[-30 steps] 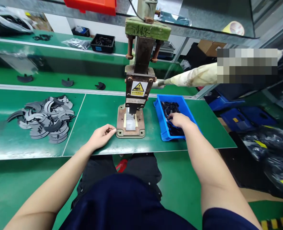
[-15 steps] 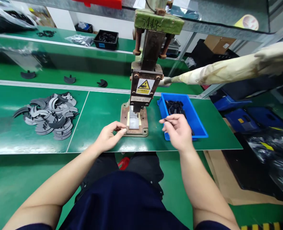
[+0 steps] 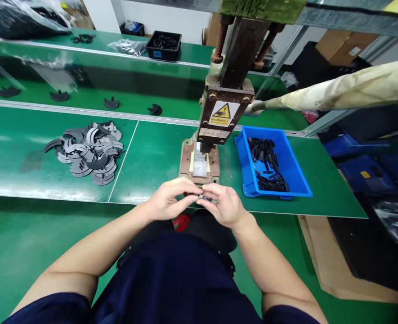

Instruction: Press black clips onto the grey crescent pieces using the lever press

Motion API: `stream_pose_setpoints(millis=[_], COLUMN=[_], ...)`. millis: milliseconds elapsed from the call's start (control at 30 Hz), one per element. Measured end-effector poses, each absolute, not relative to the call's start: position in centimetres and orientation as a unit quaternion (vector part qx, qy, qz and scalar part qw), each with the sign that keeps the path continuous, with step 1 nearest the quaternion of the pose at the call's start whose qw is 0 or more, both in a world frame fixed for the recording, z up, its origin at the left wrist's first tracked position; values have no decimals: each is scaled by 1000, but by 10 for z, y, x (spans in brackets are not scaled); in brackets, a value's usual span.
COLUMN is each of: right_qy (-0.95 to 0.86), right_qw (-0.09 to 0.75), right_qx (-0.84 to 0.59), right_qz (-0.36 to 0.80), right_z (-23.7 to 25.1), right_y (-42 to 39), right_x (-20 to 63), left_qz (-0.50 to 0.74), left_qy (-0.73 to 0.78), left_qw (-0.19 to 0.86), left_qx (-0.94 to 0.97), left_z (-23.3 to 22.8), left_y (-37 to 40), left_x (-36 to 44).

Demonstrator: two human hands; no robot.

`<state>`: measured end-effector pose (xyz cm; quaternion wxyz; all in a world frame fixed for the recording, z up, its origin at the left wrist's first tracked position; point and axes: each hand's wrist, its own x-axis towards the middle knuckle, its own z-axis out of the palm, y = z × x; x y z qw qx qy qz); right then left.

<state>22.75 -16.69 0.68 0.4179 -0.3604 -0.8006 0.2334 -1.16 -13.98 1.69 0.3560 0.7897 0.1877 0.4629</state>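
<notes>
The left hand [image 3: 175, 198] and right hand [image 3: 223, 204] pinch a small, slim dark part [image 3: 203, 197] at the rust-brown metal base's [image 3: 185, 167] front edge. Smooth green tabletop [image 3: 154, 155] leaves room leftward, towards curved grey pieces [image 3: 91, 153].

The right hand [image 3: 226, 206] has left the bin [image 3: 266, 190] and met the left hand [image 3: 172, 199], which has moved from the press base's [image 3: 185, 163] near left corner to its front edge. Both now pinch a small part [image 3: 203, 197].
</notes>
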Motion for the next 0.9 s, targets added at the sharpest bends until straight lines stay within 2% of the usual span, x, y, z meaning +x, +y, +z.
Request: stream_pose_setpoints(millis=[267,567,767,900], right_qy=[-807,-794,-720,-690], right_qw=[400,404,468,480], right_qx=[-373,-399,-445,-455], right_qz=[222,218,254,296], right_z=[4,12,6,4], right_y=[-168,-162,-173,-174], right_x=[228,230,207,207], left_qz=[409,426,456,475], left_qy=[242,265,283,303], left_qw=[376,394,504,593], left_qx=[795,770,677,575], left_z=[14,14,2,-3], left_y=[-143,-140,-139,-126], left_x=[-16,-18,-3,-2])
